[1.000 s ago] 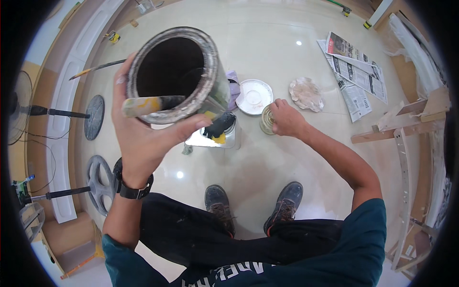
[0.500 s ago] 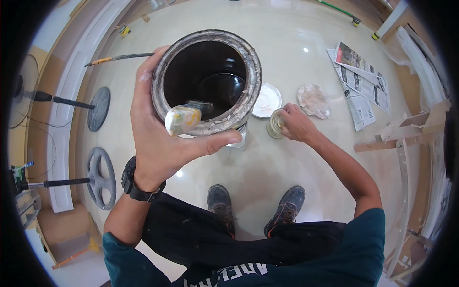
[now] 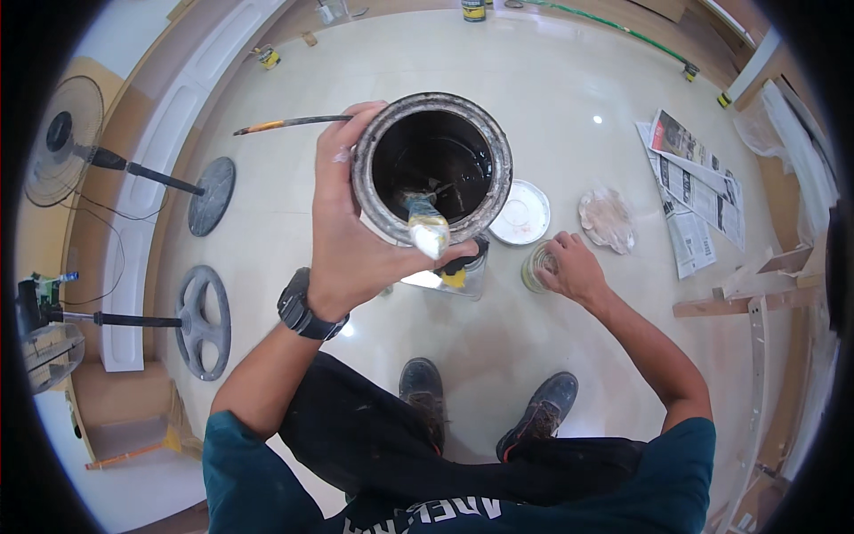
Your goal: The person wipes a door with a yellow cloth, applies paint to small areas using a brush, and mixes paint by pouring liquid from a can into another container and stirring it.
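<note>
My left hand (image 3: 342, 236) grips a round can (image 3: 363, 169) with a paint-crusted rim and a dark, glossy inside. A brush handle (image 3: 428, 230), smeared with white and yellow paint, leans out over the can's near rim. Past my left fingers juts a thin brush (image 3: 285, 125) with an orange-brown end; whether the fingers pinch it is hidden. Down on the floor, my right hand (image 3: 574, 269) is closed around a glass jar (image 3: 535, 267). Partly behind the can lies a flat silvery tin (image 3: 463, 285) with something black and yellow on it.
A white round lid (image 3: 525, 214) and a crumpled cloth (image 3: 608, 220) lie beyond the jar. Newspaper sheets (image 3: 694, 191) are spread at right, near a wooden frame (image 3: 747, 303). Two fan stands, one with a round base (image 3: 212, 196), stand at left.
The can in my left hand looks smaller and sits farther down and right in the picture, its brush handle pointing nearer me. My right hand stays on the jar. The whole view has shifted slightly.
</note>
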`<action>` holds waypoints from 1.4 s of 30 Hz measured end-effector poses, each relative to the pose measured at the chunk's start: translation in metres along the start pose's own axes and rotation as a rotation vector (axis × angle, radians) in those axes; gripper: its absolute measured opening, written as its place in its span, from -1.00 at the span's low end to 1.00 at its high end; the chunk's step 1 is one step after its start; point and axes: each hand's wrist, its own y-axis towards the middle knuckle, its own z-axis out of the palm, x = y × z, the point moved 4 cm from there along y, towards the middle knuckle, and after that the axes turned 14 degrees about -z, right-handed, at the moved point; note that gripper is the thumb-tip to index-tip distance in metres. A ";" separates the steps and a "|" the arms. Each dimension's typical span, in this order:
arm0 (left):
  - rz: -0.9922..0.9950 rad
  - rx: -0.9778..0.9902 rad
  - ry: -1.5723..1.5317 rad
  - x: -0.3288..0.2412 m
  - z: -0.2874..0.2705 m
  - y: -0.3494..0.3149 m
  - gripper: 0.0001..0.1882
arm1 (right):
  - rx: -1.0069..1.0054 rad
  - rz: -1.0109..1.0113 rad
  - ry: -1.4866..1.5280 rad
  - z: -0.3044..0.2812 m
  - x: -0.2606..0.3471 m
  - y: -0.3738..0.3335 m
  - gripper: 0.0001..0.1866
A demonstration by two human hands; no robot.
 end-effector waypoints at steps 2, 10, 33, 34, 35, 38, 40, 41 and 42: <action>0.017 -0.014 0.036 0.001 -0.001 0.000 0.30 | 0.057 0.011 -0.025 0.003 0.005 0.000 -0.64; -0.082 -0.053 -0.060 -0.001 -0.007 -0.001 0.32 | -0.074 0.143 0.101 -0.017 0.004 0.006 -0.63; 0.032 -0.036 0.073 0.001 0.019 -0.014 0.28 | -0.429 -0.250 0.246 -0.026 -0.007 -0.031 -0.21; 0.003 -0.008 -0.010 0.004 0.023 -0.014 0.27 | -0.446 -0.163 0.220 -0.020 -0.026 -0.047 -0.14; 0.024 0.007 0.000 0.005 0.028 -0.014 0.27 | -0.464 -0.080 0.195 -0.015 -0.045 -0.062 -0.07; -0.080 0.101 -0.201 0.012 0.043 -0.014 0.28 | -0.199 -0.012 0.231 0.016 -0.068 -0.089 0.26; -0.106 0.101 -0.229 0.013 0.055 -0.015 0.26 | -0.053 0.024 0.292 0.038 -0.066 -0.093 0.37; -0.135 0.102 -0.257 0.013 0.061 -0.016 0.24 | -0.111 0.049 0.334 0.045 -0.062 -0.090 0.46; -0.172 0.113 -0.305 0.013 0.066 -0.017 0.20 | -0.130 0.119 0.376 0.054 -0.059 -0.086 0.55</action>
